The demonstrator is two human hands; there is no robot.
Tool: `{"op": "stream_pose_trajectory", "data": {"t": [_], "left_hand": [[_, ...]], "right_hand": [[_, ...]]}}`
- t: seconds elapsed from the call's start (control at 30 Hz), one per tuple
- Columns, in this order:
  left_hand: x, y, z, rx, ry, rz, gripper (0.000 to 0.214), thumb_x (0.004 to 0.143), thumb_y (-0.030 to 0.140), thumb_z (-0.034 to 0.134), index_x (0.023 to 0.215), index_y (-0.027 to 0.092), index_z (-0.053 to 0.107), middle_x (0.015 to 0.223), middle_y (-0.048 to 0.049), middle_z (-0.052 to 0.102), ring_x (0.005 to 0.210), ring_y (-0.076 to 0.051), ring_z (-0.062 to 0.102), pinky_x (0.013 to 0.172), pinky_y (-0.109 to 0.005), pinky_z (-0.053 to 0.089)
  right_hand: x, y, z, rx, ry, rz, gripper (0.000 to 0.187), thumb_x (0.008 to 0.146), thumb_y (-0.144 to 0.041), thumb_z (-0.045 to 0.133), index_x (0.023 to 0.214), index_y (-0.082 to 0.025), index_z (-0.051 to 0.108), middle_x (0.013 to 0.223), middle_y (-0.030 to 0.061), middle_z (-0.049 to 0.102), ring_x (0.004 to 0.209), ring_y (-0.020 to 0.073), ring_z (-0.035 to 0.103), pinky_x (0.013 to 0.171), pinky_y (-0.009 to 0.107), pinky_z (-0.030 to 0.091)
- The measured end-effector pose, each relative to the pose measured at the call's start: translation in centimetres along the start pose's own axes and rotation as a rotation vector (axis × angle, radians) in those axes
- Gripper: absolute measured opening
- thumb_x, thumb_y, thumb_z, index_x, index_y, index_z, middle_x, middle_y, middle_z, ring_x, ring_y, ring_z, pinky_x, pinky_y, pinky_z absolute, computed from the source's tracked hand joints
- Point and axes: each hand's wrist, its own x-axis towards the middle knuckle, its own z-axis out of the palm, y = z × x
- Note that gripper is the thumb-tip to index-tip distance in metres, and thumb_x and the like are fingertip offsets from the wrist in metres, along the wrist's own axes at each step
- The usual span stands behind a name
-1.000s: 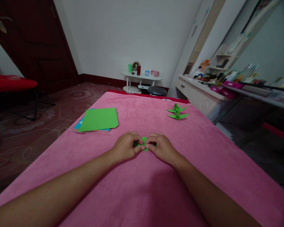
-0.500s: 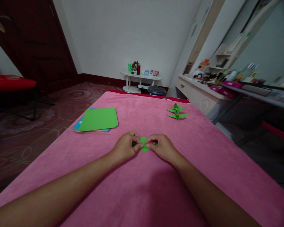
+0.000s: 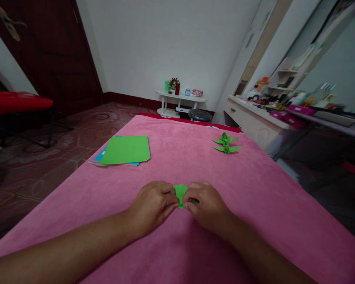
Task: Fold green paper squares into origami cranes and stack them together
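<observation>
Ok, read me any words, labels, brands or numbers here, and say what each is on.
None can be read. The small containers on the white side table and the clutter on the pale dresser are too small and blurred; the green paper sheets are blank.

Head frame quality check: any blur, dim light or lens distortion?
Head view: dim, even light, no glare; left hand, right hand and the green folded paper are fairly sharp; the cluttered desk at right is smeared; the wide lens tilts the door and wall edges.
</observation>
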Motion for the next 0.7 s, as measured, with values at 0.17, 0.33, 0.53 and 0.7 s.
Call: {"op": "stream_pose_trajectory", "data": {"t": [0.17, 0.33, 0.53, 0.7], "left_hand": [[-0.1, 0.0, 0.2, -0.076, -0.027, -0.126, 0.016, 0.086, 0.024, 0.05, 0.08, 0.021, 0.065, 0.077, -0.0019, 0.057, 0.074, -0.014, 0.053, 0.067, -0.026, 0.039], [0.0, 0.4, -0.1, -0.126, -0.038, -0.182, 0.015, 0.084, 0.022, 0.049, 0.08, 0.021, 0.063, 0.078, -0.0014, 0.057, 0.077, -0.015, 0.052, 0.069, -0.026, 0.039], [0.5, 0.6, -0.3, -0.155, -0.032, -0.274, 0.012, 0.081, 0.023, 0.051, 0.075, 0.02, 0.061, 0.074, -0.0013, 0.056, 0.076, -0.015, 0.051, 0.068, -0.026, 0.037], [0.8, 0.6, -0.3, -0.148, -0.023, -0.308, 0.009, 0.078, 0.024, 0.052, 0.074, 0.019, 0.059, 0.075, -0.0015, 0.055, 0.076, -0.016, 0.05, 0.067, -0.026, 0.036]], "right_hand": [[-0.9, 0.3, 1.0, 0.173, 0.045, 0.145, 0.013, 0.07, -0.007, 0.059, 0.065, -0.018, 0.064, 0.069, -0.0009, 0.054, 0.065, 0.0115, 0.049, 0.059, 0.023, 0.033], [-1.3, 0.6, 1.4, 0.232, 0.12, 0.126, 0.014, 0.072, -0.005, 0.056, 0.067, -0.017, 0.061, 0.069, -0.0013, 0.049, 0.066, 0.0118, 0.048, 0.061, 0.024, 0.035], [-1.1, 0.2, 1.4, 0.253, 0.182, 0.126, 0.016, 0.069, -0.002, 0.054, 0.062, -0.016, 0.054, 0.072, -0.0009, 0.046, 0.064, 0.0105, 0.048, 0.058, 0.023, 0.037], [-0.7, 0.1, 1.4, 0.176, 0.19, 0.162, 0.017, 0.067, -0.002, 0.054, 0.059, -0.017, 0.051, 0.068, -0.001, 0.045, 0.062, 0.0112, 0.046, 0.055, 0.023, 0.036]]}}
